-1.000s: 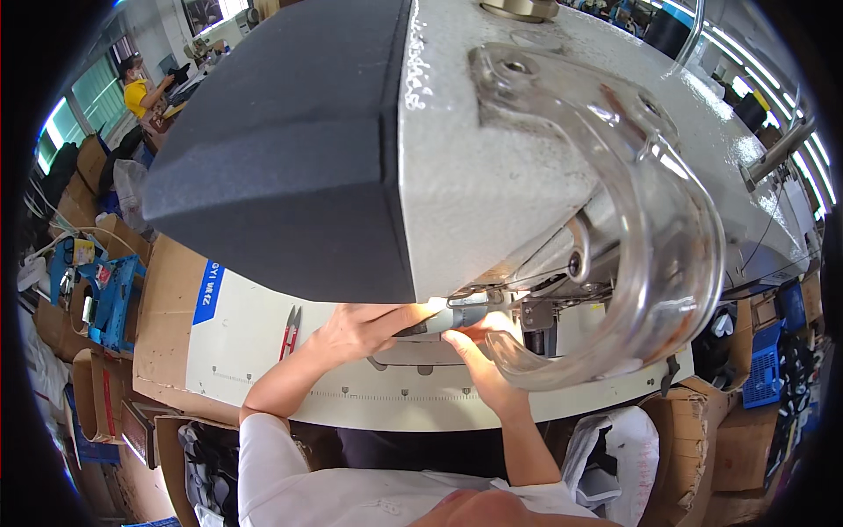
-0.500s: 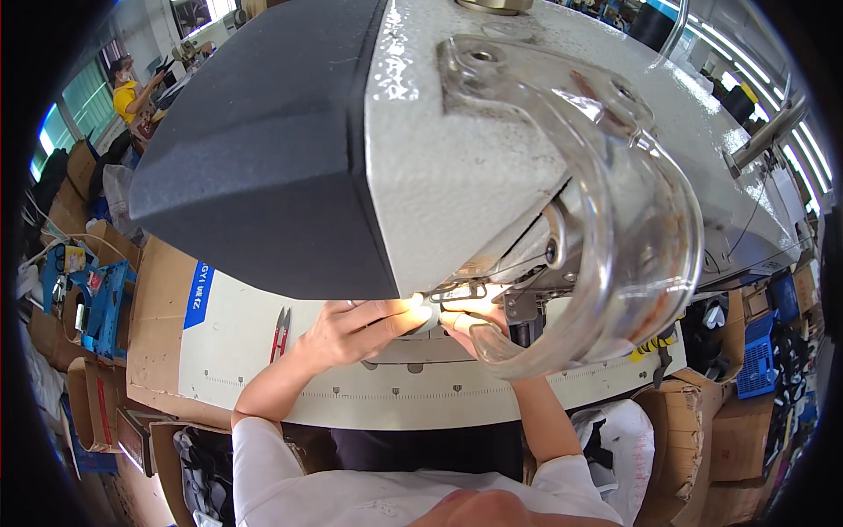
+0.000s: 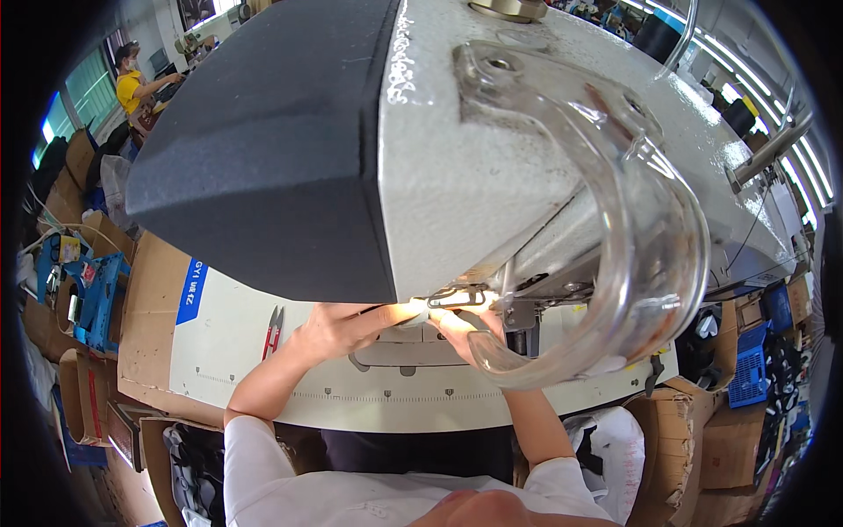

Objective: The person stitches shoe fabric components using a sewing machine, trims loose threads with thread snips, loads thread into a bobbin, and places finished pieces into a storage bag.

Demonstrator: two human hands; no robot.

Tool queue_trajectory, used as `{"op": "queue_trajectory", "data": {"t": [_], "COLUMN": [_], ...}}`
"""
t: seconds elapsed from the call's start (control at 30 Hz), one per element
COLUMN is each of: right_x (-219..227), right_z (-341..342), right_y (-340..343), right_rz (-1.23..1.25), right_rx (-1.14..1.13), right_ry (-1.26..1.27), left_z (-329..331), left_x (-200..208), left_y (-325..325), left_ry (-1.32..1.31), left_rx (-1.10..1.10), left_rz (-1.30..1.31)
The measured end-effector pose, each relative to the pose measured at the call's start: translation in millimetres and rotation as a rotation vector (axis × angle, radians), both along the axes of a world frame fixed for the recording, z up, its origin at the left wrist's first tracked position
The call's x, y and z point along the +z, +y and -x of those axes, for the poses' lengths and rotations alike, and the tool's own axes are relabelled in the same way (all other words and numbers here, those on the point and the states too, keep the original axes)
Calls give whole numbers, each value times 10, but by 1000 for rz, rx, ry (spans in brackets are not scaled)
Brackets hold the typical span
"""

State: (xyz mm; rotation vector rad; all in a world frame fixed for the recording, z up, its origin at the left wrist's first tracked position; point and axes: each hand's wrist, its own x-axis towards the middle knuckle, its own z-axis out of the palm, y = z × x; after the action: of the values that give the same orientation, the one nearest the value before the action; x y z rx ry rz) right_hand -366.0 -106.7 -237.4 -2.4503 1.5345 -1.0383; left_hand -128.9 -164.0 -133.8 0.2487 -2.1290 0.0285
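Note:
My left hand (image 3: 344, 332) is at the front of a sewing machine (image 3: 492, 176), below its head. Its thumb and fingertips are closed on a small pale grey piece (image 3: 413, 321). Close by on the right, my right hand (image 3: 463, 332) has its fingers bent together at the same lit spot, against the piece's right side. What lies between those right fingertips is too small to make out. The presser foot area, brightly lit, is just above both sets of fingertips. A clear curved plastic guard (image 3: 606, 325) covers part of my right hand.
Red-handled thread snips (image 3: 273, 334) lie on the pale table (image 3: 413, 413) left of my left forearm. Cardboard boxes (image 3: 680, 448) stand near the table's front. A blue basket (image 3: 748, 369) is at far right. A person in yellow (image 3: 132, 92) sits far left.
The whole view has shifted slightly. My right fingers have come closer to my left fingertips and up toward the lit spot. The person in yellow has lowered an outstretched arm.

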Motion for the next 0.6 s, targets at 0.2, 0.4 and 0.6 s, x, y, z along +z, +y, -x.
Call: {"op": "queue_trajectory", "data": {"t": [0.2,0.4,0.6], "right_x": [191,363,266], "right_z": [-139,-98,51], "right_y": [-67,-55,73], "right_rz": [-59,424,376], "right_rx": [145,-48,-165], "right_ry": [-465,17,321], "left_z": [-62,-40,34], "left_x": [-251,-471,-300], "left_y": [-109,-188,-155], "left_ry": [-19,-57,39], "left_rx": [86,154,81], "left_rz": [-90,-239,-214]}}
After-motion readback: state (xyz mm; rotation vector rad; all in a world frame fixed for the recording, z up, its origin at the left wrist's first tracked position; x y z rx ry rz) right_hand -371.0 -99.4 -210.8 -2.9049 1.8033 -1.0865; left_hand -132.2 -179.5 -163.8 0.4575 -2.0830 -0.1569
